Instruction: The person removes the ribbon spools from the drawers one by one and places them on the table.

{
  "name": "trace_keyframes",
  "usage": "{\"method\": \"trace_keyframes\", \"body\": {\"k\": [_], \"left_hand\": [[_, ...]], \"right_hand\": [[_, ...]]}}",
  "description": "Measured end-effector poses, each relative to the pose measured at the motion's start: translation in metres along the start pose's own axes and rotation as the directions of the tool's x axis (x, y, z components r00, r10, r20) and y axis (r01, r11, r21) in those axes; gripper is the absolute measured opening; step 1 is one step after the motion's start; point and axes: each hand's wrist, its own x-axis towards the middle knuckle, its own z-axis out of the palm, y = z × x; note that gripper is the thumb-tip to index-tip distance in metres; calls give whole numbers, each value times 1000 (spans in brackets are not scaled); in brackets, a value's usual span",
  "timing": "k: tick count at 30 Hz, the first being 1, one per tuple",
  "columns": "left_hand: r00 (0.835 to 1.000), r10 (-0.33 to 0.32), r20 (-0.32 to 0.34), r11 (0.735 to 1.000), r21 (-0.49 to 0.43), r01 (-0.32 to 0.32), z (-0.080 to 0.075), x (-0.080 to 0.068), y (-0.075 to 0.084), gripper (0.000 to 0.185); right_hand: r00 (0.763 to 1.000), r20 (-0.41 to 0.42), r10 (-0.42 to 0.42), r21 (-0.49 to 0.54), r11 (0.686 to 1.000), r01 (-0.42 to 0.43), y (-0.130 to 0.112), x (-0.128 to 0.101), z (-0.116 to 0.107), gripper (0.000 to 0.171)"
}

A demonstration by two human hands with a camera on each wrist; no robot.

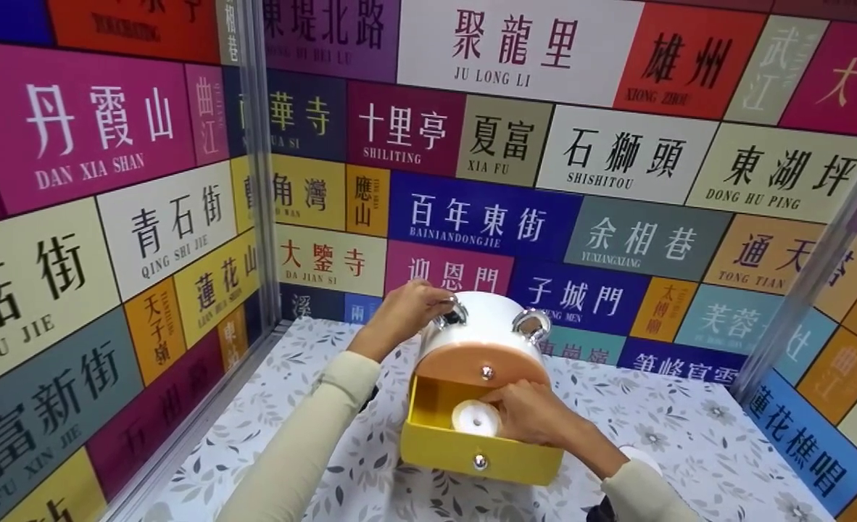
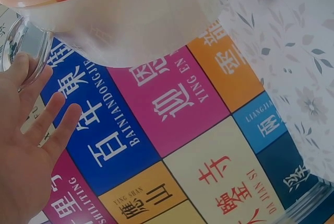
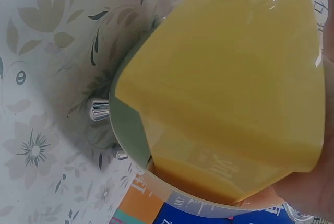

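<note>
Head view: a white round drawer box [image 1: 483, 330] stands on the floral tabletop [image 1: 689, 442], just in front of the sign-covered wall [image 1: 472, 181]. The left hand [image 1: 407, 312] rests on its top at ten o'clock, fingers curled at a chrome ring handle [image 1: 454, 312]. The yellow drawer [image 1: 472, 453] is pulled out at six o'clock; the right hand [image 1: 533, 413] reaches into it, fingertips touching a white roll [image 1: 475, 418] inside.

Left wrist view: the left hand [image 2: 26, 151] shows fingers spread and straight beside the ring handle [image 2: 15, 46]; whether it grips, I cannot tell.

Right wrist view: the yellow drawer [image 3: 229, 78] fills the frame; the right hand [image 3: 313, 192] sits at five o'clock, its grip hidden
</note>
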Motion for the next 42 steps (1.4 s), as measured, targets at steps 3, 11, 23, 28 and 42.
{"method": "trace_keyframes", "body": {"k": [3,11,23,28,42], "left_hand": [[1000,11,-8,1000,3,-11,1,0,0,20],[1000,15,-14,1000,0,-15,3,1,0,21],[1000,10,-17,1000,-7,-10,3,0,1,22],[1000,20,-20,1000,-22,-21,2,0,1,23],[1000,-6,9,1000,-6,7,2,0,2,25]], "right_hand": [[1000,-2,-16,2,1000,16,-1,1,-5,36],[1000,6,16,35,999,-16,-1,-1,-16,62],[997,62,44,40,998,-47,0,-6,-30,38],[996,82,44,60,997,-49,2,-8,-35,38],[987,145,75,109,990,-92,11,-16,-46,40]]}}
